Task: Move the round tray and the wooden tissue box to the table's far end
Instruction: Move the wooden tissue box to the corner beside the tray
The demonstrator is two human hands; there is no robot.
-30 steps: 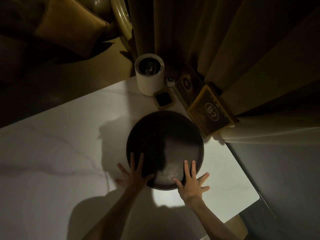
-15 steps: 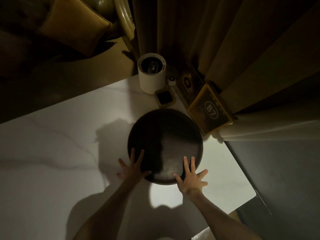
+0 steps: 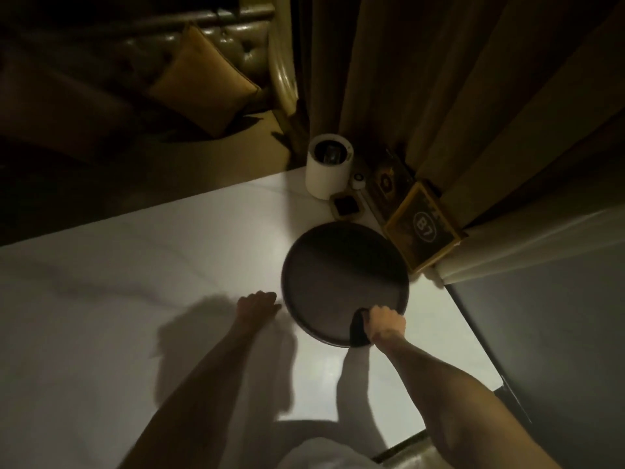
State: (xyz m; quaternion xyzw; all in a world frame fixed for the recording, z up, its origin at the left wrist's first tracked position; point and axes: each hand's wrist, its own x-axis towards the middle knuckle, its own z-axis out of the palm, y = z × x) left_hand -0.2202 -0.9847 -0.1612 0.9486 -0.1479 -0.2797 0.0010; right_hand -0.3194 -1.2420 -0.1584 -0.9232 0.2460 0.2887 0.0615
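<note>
Now, by part:
Scene: dim room seen from the head camera, a pale marble-look bench [image 3: 169,272] lit from the near side, heavy curtains [image 3: 439,79] behind its far corner.
Round tray: the dark round tray [image 3: 341,275] lies on the bench near the right edge, its far rim just beside the wooden tissue box and near the small square dish.
Wooden tissue box: the wooden tissue box [image 3: 422,228], marked "B7" on its face, sits at the far right corner of the bench against the curtains, tilted in this view.
Right hand: the right hand [image 3: 387,321] is at the tray's near rim, knuckles up, its fingers curled together over the rim and clamped on the tray.
Left hand: the left hand [image 3: 258,304] is just left of the tray, low over the bench, fingers held together and extended; whether it touches the tray's edge cannot be told.
Other things: a white cylinder container [image 3: 328,172] stands at the far edge; a small square dish [image 3: 346,206] lies between it and the tray; a dark flat box [image 3: 387,184] lies beside the tissue box.
Background: a cushion [image 3: 203,86] rests on a sofa beyond the bench.
</note>
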